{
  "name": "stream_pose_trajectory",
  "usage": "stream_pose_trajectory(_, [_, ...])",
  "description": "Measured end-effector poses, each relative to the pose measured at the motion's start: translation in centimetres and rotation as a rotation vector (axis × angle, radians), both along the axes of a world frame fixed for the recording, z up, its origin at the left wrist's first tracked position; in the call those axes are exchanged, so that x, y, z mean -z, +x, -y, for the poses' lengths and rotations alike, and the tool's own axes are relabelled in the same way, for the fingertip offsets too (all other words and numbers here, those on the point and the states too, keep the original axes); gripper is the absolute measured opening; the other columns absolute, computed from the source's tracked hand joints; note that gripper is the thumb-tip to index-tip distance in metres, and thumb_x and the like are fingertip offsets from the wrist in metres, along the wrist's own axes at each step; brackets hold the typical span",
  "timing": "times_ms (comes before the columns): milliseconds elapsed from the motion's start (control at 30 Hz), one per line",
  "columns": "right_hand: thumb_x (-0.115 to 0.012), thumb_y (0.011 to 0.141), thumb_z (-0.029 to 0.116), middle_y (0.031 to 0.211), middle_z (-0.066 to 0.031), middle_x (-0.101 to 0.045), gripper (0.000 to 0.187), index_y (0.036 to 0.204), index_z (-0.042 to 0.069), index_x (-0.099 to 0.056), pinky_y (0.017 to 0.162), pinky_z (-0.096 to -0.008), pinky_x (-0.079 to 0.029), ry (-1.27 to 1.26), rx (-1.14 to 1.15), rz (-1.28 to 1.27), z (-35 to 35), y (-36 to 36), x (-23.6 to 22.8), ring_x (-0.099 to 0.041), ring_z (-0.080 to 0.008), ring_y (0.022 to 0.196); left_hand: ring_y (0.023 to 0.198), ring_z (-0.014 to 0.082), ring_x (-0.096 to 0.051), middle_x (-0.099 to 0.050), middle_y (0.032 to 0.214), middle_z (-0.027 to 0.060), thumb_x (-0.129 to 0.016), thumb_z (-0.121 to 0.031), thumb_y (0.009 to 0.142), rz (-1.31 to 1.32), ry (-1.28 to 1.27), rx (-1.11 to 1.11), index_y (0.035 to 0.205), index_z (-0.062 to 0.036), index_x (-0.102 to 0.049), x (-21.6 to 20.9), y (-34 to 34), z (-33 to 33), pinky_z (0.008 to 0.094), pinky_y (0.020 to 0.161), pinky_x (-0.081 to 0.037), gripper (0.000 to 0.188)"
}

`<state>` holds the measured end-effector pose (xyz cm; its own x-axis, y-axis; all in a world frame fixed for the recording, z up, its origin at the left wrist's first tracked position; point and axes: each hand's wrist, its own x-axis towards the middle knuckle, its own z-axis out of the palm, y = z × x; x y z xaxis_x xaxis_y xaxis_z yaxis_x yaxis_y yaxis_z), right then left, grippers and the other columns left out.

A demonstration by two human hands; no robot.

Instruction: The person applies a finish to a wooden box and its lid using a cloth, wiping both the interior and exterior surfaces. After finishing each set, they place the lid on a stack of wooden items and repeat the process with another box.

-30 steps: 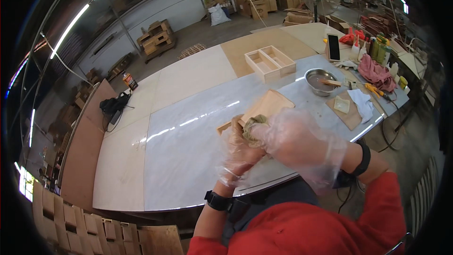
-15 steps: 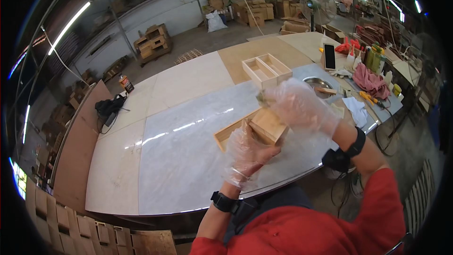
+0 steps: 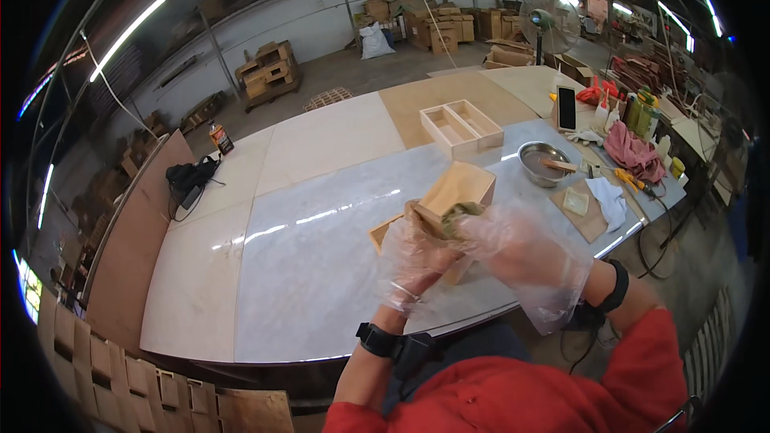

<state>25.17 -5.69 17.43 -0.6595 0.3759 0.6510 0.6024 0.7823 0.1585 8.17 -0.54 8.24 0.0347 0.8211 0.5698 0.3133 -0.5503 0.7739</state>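
Note:
A small pale wooden box [image 3: 464, 184] is tilted up above the table, its near edge gripped by my left hand [image 3: 421, 255] in a clear plastic glove. My right hand [image 3: 521, 250], gloved the same way, is closed on an olive-green cloth [image 3: 460, 218]. That cloth presses against the near edge of the box, close to my left fingertips. Behind my left hand lies another wooden piece [image 3: 385, 232], mostly covered by the hand and the held box. A two-compartment wooden box [image 3: 451, 148] stands farther back on the table.
At the right are a metal bowl [image 3: 545, 175] with a brush across it, a yellowish block [image 3: 576, 201], a white cloth [image 3: 607, 196], a pink cloth [image 3: 634, 152], bottles [image 3: 644, 112] and an upright phone [image 3: 566, 108]. A black bag [image 3: 192, 179] lies far left.
My right hand has come down and toward me, bringing the cloth from the box's far side to its near edge. The held box has tilted, and the bowl shows more fully.

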Motion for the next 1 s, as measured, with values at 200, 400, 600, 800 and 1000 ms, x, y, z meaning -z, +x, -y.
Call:
stream_pose_trajectory(200, [-0.058, 0.080, 0.010, 0.069, -0.0099, -0.056, 0.010, 0.089, 0.005, -0.059, 0.057, -0.0389, -0.046, 0.133, 0.032, -0.113, -1.7, 2.5, 0.6, -0.058, -0.0261, 0.062, 0.075, 0.0386, -0.066, -0.066, 0.080, 0.0236, -0.080, -0.031, 0.062, -0.082, -0.005, -0.040, 0.099, 0.0039, -0.052, -2.1, 0.9, 1.6, 0.0425, 0.065, -0.052, 0.058])
stream_pose_trajectory(400, [-0.057, 0.081, 0.010, 0.081, -0.0089, -0.064, 0.019, 0.099, 0.005, -0.063, 0.067, -0.0385, -0.050, -0.111, 0.168, 0.018, -1.1, 2.0, 0.2, -0.063, -0.0248, 0.074, 0.074, 0.0393, -0.066, -0.066, 0.078, 0.0235, -0.081, -0.031, 0.060, -0.072, -0.020, 0.017, 0.101, 0.0050, -0.054, -1.8, 1.0, 1.6, 0.0416, 0.066, -0.053, 0.060])
stream_pose_trajectory(600, [-0.053, 0.088, 0.013, 0.082, -0.0114, -0.065, 0.018, 0.099, 0.010, -0.067, 0.070, -0.0373, -0.050, 0.083, 0.225, 0.243, -5.5, 4.1, -1.1, -0.065, -0.0254, 0.078, 0.094, 0.0231, -0.065, -0.066, 0.101, 0.0159, -0.084, -0.023, 0.062, -0.171, -0.165, 0.057, 0.111, 0.0030, -0.052, -4.2, 1.7, 3.1, 0.0347, 0.080, -0.052, 0.064])
stream_pose_trajectory(800, [-0.053, 0.089, 0.017, 0.082, -0.0079, -0.065, 0.017, 0.097, 0.009, -0.066, 0.073, -0.0374, -0.050, -0.177, 0.326, 0.119, -5.6, 3.8, -1.3, -0.064, -0.0248, 0.083, 0.078, 0.0380, -0.067, -0.067, 0.082, 0.0229, -0.081, -0.032, 0.061, -0.131, 0.015, 0.007, 0.102, 0.0048, -0.056, -2.3, 1.5, 2.2, 0.0410, 0.067, -0.053, 0.061])
stream_pose_trajectory(1000, [-0.058, 0.082, 0.015, 0.070, -0.0076, -0.058, 0.010, 0.088, 0.012, -0.065, 0.068, -0.0382, -0.048, -0.059, 0.336, 0.068, -4.2, 5.8, 0.2, -0.061, -0.0256, 0.072, 0.077, 0.0383, -0.067, -0.067, 0.080, 0.0224, -0.081, -0.036, 0.060, -0.175, -0.016, 0.041, 0.102, 0.0049, -0.056, -3.3, 1.4, 1.7, 0.0421, 0.066, -0.053, 0.064])
